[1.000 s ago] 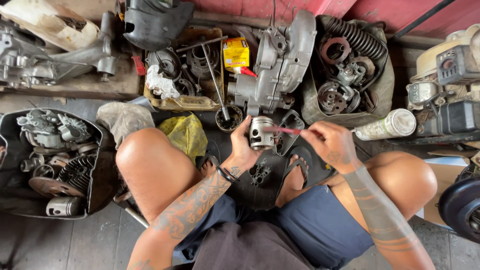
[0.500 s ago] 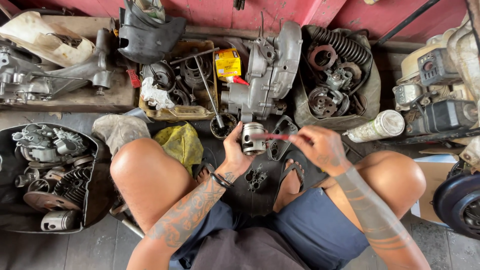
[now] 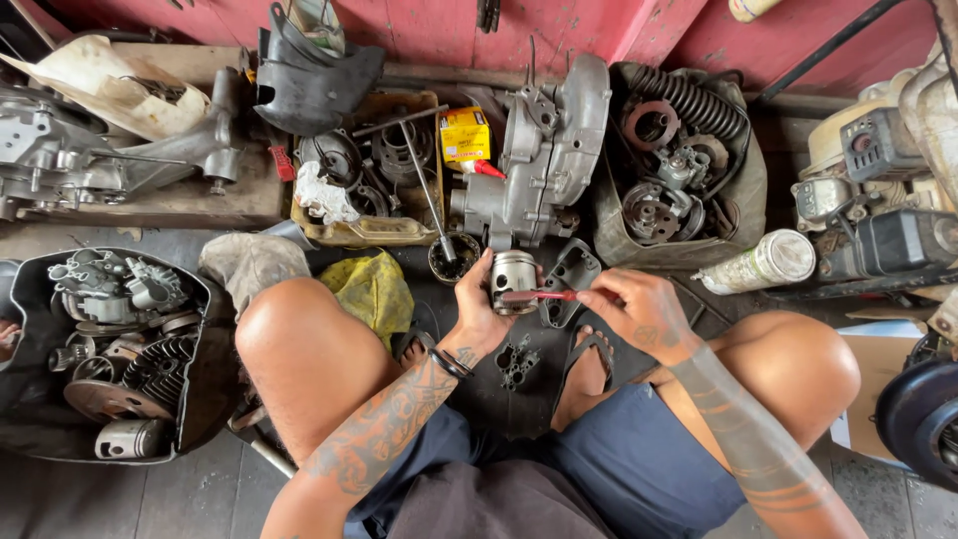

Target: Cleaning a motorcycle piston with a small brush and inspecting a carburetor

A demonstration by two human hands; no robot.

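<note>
Layout: person seated on floor, parts spread ahead and to both sides.

Piston (image 3: pixel 514 280) sits in left hand (image 3: pixel 479 309), between the 2 knees; right hand (image 3: pixel 639 314) just right of it, its tool (image 3: pixel 539 295) touching the piston. Engine crankcase (image 3: pixel 544 160) lies directly behind the piston. Tray of parts (image 3: pixel 364 232) left of the crankcase, small box (image 3: pixel 465 135) between them. Bag of clutch parts (image 3: pixel 743 190) right of the crankcase; spray can (image 3: pixel 763 262) beside it. Tub of engine parts (image 3: pixel 215 344) far left, beside the left knee. Rag (image 3: pixel 374 289) near that knee.
</note>
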